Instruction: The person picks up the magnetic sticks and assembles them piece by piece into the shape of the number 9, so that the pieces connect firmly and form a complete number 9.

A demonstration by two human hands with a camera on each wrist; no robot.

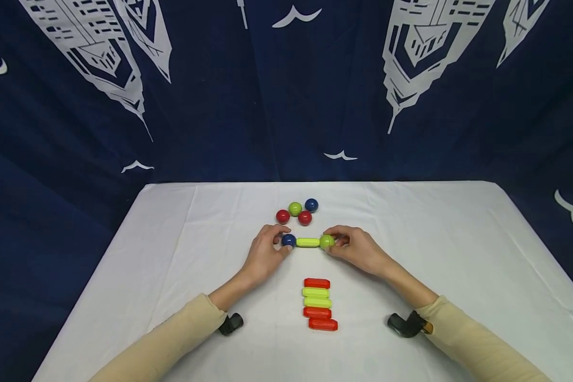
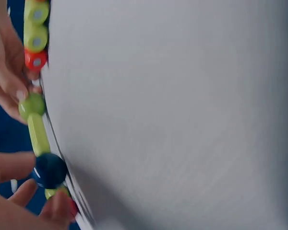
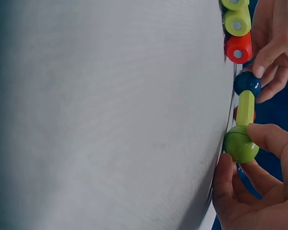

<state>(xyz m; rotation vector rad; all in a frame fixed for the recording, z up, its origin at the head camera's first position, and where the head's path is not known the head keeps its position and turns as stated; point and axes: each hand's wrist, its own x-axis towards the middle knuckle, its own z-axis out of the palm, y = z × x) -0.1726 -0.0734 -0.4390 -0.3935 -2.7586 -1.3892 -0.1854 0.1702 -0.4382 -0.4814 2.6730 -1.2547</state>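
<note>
A yellow-green magnetic rod (image 1: 307,242) lies crosswise between a dark blue ball (image 1: 288,241) at its left end and a green ball (image 1: 327,242) at its right end. My left hand (image 1: 266,253) holds the blue ball between thumb and fingers. On the other side, my right hand (image 1: 358,248) pinches the green ball, its thumb on top in the right wrist view. Both balls touch the rod's ends in the left wrist view, where the rod (image 2: 38,134) shows between them.
Behind the hands sit two red balls, a green ball (image 1: 295,208) and a blue ball (image 1: 311,205). Nearer the front, several red and yellow-green rods (image 1: 317,302) lie in a stacked row. A white cloth (image 1: 210,223) covers the table; a dark blue curtain hangs behind.
</note>
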